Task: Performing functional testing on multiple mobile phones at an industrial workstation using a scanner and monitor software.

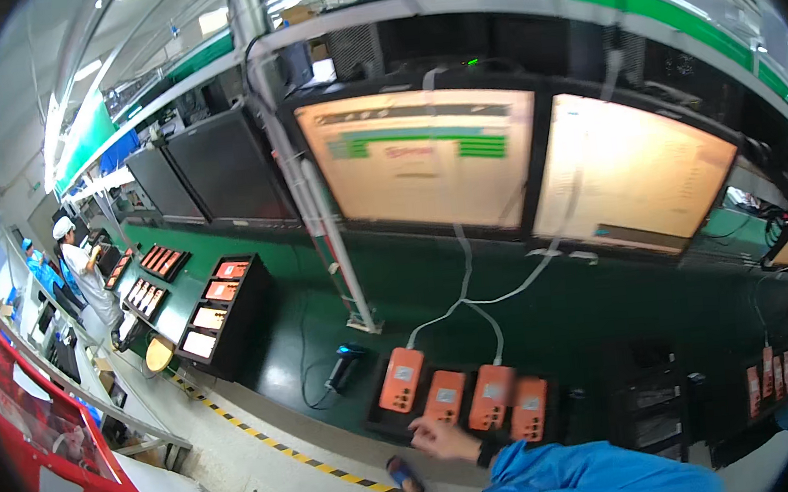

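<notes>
Four orange devices [491,396] lie in a black tray [390,424] on the green bench [398,288]. From my station, I see the right hand [444,438] by the tray's near edge, fingers loosely curled, slightly parted; the left hand is outside my view.

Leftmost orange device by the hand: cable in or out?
In, apparently: a white cable meets the top end of that orange device, though the exact fit is too small to make out.
</notes>
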Motion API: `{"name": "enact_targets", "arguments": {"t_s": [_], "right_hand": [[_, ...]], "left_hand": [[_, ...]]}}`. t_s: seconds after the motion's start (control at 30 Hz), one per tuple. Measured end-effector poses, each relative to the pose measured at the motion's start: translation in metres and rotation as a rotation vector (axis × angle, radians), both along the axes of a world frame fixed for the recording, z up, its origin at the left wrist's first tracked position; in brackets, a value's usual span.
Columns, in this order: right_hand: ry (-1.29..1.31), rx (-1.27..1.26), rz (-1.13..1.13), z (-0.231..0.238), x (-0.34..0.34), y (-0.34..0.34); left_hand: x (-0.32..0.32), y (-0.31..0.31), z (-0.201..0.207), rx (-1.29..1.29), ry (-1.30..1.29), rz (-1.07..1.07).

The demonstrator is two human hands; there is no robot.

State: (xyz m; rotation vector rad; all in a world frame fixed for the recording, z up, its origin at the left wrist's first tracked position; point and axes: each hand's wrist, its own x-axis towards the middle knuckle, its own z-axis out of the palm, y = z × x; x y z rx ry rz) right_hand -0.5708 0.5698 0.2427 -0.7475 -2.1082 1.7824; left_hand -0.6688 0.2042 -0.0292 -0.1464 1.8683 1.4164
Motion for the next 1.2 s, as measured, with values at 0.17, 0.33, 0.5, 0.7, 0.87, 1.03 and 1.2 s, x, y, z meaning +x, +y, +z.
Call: {"name": "enact_targets", "arguments": {"t_s": [0.17, 0.33, 0.5, 0.7, 0.87, 1.03, 1.2], "right_hand": [[-0.116, 0.542, -0.614, -0.042, -0.102, 0.116], [-0.736, 0.350, -0.632, -0.049, -0.167, 0.170], [-0.254, 0.687, -0.751, -0.041, -0.169, 0.144], [0.050, 0.091, -1.314, -0.018, -0.168, 0.142], [0.214, 0.066, -1.278, -0.006, -0.123, 0.162], [-0.366, 0.085, -1.067, -0.008, -0.046, 0.104], [-0.337, -0.178, -1.040, -0.026, -0.011, 0.049]], "left_hand": [[-0.125, 0.168, 0.109, 0.133, 0.327, -0.214], [-0.189, 0.301, 0.229, 0.308, 0.470, -0.499], [-0.172, 0.387, 0.260, 0.417, 0.853, -0.756], [-0.153, 0.391, 0.242, 0.252, 0.583, -1.012], [-0.159, 0.396, 0.242, 0.113, 0.266, -1.040], [-0.206, 0.412, 0.236, 0.116, 1.150, -0.819], [-0.300, 0.462, 0.172, -0.320, 0.684, -0.786]]}}
